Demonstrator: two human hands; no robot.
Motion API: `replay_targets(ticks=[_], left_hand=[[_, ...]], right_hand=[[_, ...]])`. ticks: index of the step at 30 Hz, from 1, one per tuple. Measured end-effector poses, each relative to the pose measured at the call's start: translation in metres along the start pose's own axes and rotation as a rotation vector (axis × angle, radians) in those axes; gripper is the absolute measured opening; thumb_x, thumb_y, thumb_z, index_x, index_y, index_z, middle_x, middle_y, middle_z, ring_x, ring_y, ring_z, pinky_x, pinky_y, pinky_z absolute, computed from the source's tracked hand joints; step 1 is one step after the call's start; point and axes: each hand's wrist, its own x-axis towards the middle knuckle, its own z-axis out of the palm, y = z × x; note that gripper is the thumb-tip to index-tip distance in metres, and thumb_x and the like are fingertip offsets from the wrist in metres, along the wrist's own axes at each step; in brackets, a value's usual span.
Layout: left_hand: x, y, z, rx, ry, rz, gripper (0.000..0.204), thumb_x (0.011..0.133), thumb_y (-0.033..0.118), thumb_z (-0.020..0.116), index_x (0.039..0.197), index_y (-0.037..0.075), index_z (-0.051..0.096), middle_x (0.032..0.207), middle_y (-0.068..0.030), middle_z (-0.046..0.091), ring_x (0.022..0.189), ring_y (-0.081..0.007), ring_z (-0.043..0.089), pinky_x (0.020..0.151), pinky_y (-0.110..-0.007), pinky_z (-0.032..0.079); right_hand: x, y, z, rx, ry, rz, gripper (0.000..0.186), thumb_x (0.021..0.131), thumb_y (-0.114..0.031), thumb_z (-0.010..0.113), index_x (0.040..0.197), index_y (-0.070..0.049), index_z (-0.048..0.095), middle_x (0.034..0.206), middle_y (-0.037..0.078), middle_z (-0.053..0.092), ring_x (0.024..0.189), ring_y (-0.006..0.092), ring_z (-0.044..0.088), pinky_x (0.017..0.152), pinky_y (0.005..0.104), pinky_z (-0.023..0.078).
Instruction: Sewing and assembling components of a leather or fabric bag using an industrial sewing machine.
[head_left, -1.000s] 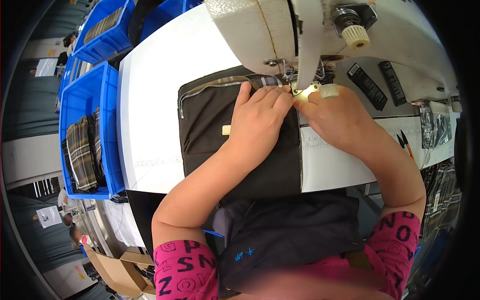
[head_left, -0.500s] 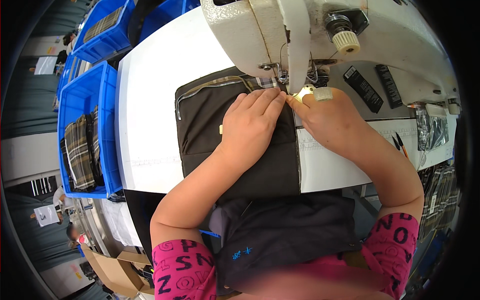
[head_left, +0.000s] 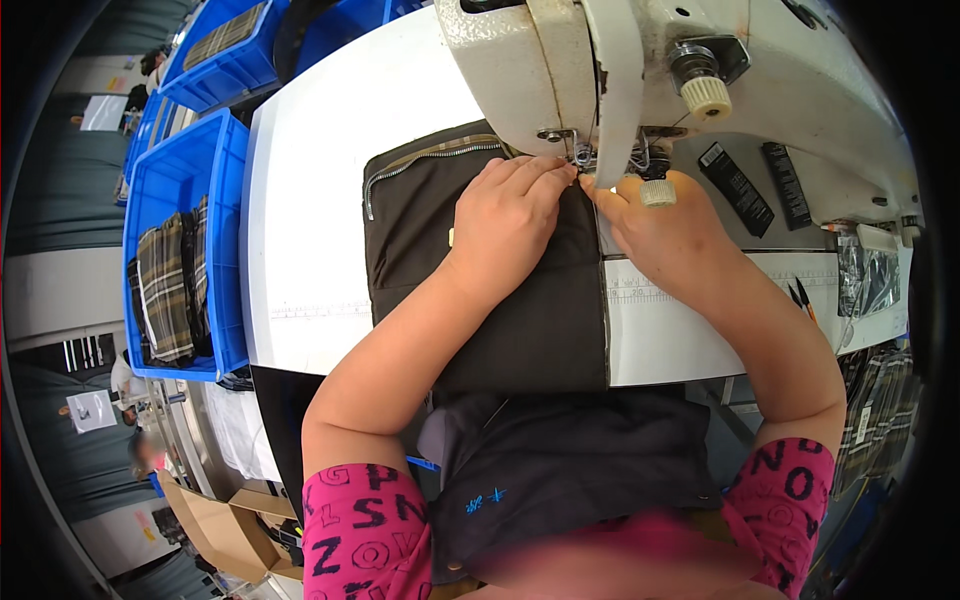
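Observation:
A dark brown cloth piece [head_left: 500, 345] lies on the white sewing table, its upper right edge under the head of a sewing machine [head_left: 520, 75]. Along its far edge runs a silver zipper [head_left: 420, 158] beside a plaid strip. My left hand [head_left: 510, 220] rests flat on the cloth, fingers stretched toward the needle area. My right hand [head_left: 675, 225] pinches the cloth's right edge just beside the presser foot, its fingertips meeting those of the left. A cream knob [head_left: 657, 193] partly covers the right hand. The fingertips hide the stitching spot.
Blue bins [head_left: 232, 290] with folded plaid pieces [head_left: 165, 290] stand at the left. Two small black boxes [head_left: 737, 188] lie right of the needle. Pens [head_left: 803, 299] and a clear plastic bag [head_left: 870, 265] sit at the right, with plaid cloth [head_left: 870, 420] hanging below. A cardboard box [head_left: 215, 525] stands lower left.
The view has shifted slightly. The cloth has slid a little away from me with my left hand on it, and the plaid strip near the needle is now mostly covered by my fingers.

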Motion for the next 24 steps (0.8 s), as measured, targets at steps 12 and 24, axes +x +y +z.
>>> replay_targets(ticks=[12, 24], left_hand=[[-0.006, 0.037, -0.032, 0.000, -0.135, -0.001, 0.051, 0.069, -0.003, 0.072, 0.118, 0.012, 0.076, 0.124, -0.0028, 0.067, 0.117, -0.0286, 0.059, 0.099, -0.041, 0.047], [-0.011, 0.023, -0.013, -0.140, -0.074, -0.115, 0.017, 0.083, 0.001, 0.077, 0.096, 0.008, 0.067, 0.107, -0.0019, 0.076, 0.092, -0.0231, 0.072, 0.077, -0.033, 0.058]], right_hand=[[0.000, 0.009, -0.018, 0.074, 0.017, 0.050, 0.005, 0.087, -0.011, 0.066, 0.087, -0.007, 0.070, 0.071, 0.010, 0.068, 0.070, 0.0299, 0.071, 0.063, 0.0423, 0.055], [0.003, 0.006, -0.017, -0.023, 0.009, -0.041, 0.003, 0.083, -0.008, 0.068, 0.086, -0.008, 0.067, 0.073, 0.009, 0.068, 0.071, 0.0276, 0.072, 0.061, 0.0402, 0.055]])
